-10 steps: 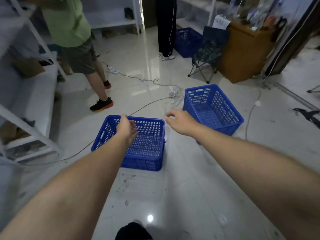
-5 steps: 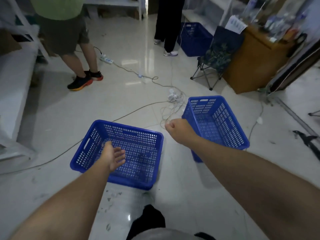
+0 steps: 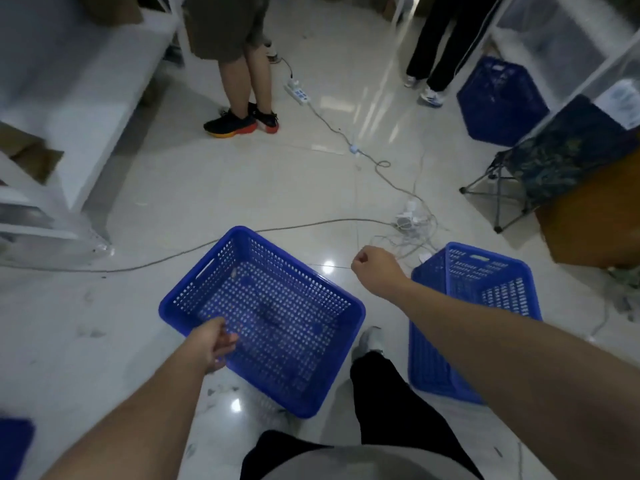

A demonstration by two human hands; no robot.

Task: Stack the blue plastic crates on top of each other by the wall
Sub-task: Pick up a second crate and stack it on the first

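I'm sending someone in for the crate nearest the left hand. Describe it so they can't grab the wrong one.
Start at the white shelving on the left and follow the grey cable across the floor. The crate lies just past it, with the left hand at its near rim. Unlike the crate on the right, it sits skewed, one corner pointing towards the camera.

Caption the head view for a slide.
Left hand reaches the near rim of an empty blue perforated plastic crate; right hand hovers fisted.

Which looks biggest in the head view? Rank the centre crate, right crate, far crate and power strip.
1. centre crate
2. right crate, partly hidden by the arm
3. far crate, smaller perhaps only through distance
4. power strip
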